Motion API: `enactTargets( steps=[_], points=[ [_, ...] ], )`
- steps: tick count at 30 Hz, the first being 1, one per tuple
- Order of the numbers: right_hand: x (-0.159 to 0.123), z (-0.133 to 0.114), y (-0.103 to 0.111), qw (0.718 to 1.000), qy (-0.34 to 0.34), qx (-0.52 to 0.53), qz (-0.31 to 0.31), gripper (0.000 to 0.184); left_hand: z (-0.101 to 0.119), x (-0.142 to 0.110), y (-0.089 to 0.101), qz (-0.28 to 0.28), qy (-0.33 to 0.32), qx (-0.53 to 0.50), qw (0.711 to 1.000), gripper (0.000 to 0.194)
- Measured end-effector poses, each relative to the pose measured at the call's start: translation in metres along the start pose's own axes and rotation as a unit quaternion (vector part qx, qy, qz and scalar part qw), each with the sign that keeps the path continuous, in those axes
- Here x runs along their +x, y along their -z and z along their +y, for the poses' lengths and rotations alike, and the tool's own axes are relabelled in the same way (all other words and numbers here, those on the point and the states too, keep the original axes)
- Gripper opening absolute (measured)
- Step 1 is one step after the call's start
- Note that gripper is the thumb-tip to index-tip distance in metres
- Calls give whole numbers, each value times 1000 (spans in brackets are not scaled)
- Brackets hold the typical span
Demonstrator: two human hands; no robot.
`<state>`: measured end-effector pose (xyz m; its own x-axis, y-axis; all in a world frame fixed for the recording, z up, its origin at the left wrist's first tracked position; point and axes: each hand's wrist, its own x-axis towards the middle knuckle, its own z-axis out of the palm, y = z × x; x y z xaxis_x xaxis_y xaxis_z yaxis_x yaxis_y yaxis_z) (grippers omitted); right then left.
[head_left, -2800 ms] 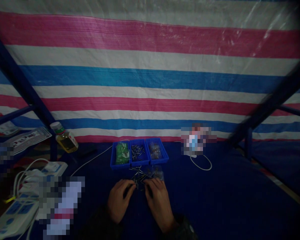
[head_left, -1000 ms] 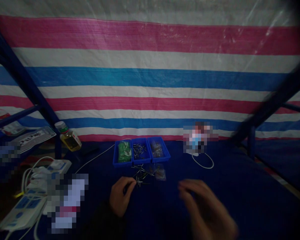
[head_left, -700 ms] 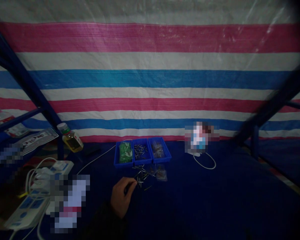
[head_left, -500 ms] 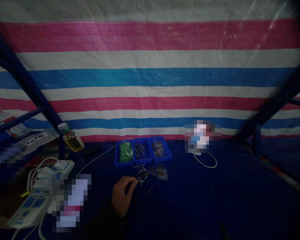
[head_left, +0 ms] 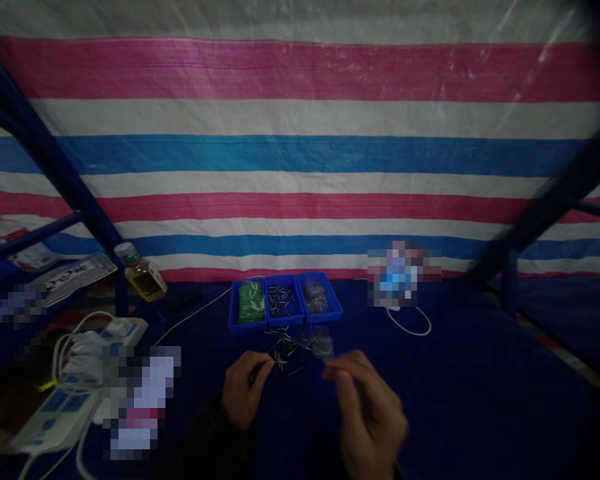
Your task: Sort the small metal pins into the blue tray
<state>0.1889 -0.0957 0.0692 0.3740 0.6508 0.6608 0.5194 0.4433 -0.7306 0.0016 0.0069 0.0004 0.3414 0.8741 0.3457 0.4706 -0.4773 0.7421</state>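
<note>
Just below three joined blue plastic trays (head_left: 240,327), a loose pile of thin metal pins (head_left: 283,351) lies on dark blue cloth (head_left: 430,400). The left hand (head_left: 243,390) pinches a thin dark piece (head_left: 254,377) at the pile's edge, a tight fingertip hold that suits such slim parts. The blurred right hand (head_left: 367,417) curves beside a small clear plastic bag (head_left: 323,347); whether it grips anything cannot be told.

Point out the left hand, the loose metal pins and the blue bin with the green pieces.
Left hand (head_left: 241,390): head view, on the back of the hand.
Loose metal pins (head_left: 281,352): head view, on the middle of the scattered pile.
Blue bin (head_left: 247,329): head view, on its front wall.
</note>
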Motion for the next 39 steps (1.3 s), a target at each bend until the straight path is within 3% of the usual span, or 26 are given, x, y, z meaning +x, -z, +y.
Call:
enactTargets(
  steps=[3,5,12,30,39],
  points=[
    [8,27,-35,996,-2,-10,-93,18,0,0,0,7,0,-10,1000,23],
    [3,43,-49,992,3,-19,-124,18,0,0,0,7,4,-14,1000,23],
    [-22,75,-58,984,7,-41,-171,17,0,1,0,6,7,-19,1000,24],
    [-24,77,-62,979,6,-66,-194,24,11,1,2,-46,-47,-23,998,25],
    [-26,75,-60,980,5,-44,-193,18,10,2,2,-21,-25,-7,999,19]
  ],
)
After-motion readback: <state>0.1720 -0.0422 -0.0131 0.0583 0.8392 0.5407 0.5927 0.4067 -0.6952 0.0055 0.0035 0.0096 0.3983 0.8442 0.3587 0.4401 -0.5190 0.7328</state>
